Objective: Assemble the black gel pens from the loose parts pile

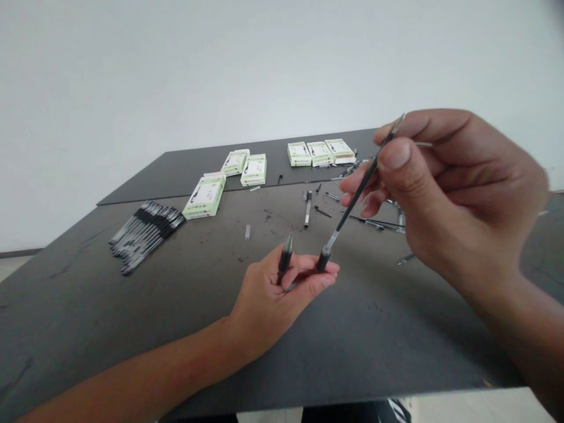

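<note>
My right hand (458, 182) is raised and pinches a slim black ink refill (362, 187) near its metal tip between thumb and fingers. The refill slants down to the left, its lower end at the mouth of a pen barrel (324, 259) with a black grip. My left hand (282, 294) is closed, with the barrel between its fingertips. A pen front section (285, 258) with a pointed tip and black grip sticks up between the thumb and palm of the same hand. How far the refill sits inside the barrel is hard to tell.
A row of pens (145, 235) lies at the left on the dark table (176, 299). Several green-and-white boxes (205, 195) stand farther back. Loose pen parts (374, 223) are scattered behind my right hand. A clear pen barrel (307, 208) and small black caps (323, 211) lie mid-table.
</note>
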Tool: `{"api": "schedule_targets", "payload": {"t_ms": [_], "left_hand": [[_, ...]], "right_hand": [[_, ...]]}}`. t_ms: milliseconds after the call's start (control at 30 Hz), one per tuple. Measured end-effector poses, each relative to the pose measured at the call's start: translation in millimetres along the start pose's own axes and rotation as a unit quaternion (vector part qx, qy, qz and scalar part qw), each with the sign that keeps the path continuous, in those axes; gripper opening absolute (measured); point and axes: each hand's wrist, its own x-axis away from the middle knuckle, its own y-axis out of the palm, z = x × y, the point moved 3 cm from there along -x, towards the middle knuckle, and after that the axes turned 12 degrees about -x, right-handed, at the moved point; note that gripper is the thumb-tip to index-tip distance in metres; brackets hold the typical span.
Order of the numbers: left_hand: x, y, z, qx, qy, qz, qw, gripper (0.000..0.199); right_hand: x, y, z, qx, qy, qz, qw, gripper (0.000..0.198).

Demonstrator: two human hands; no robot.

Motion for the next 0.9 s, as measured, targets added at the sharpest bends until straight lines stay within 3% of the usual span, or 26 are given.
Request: {"api": "schedule_targets", "payload": {"t_ms": [300,500,633,700,800,900], "left_hand": [[-3,0,2,0.058,0.013,-0.002,0.998,0.047],[-6,-1,-2,0.100,0.024,-0.001,0.995,0.045],[-7,-3,-6,0.069,0.022,0.006,0.997,0.046],[-7,-3,-8,0.045,0.017,0.010,0.999,0.047],[-7,-2,-10,0.057,0.022,0.009,0.998,0.048],[-7,-1,-11,0.074,0.024,0.005,0.997,0.048]], "right_hand": [[6,1,36,-0.015,0.100,-0.108,0.989,0.023],[5,1,44,0.010,0.123,-0.166,0.978,0.020],[0,-4,44,0.068,0.129,-0.212,0.966,0.025],[-9,-13,46,0.091,0.112,-0.186,0.972,0.029],[-30,-39,53,0.151,0.061,-0.091,0.982,0.038],[-50,-73,70,0.273,0.039,-0.017,0.961,0.043]]}}
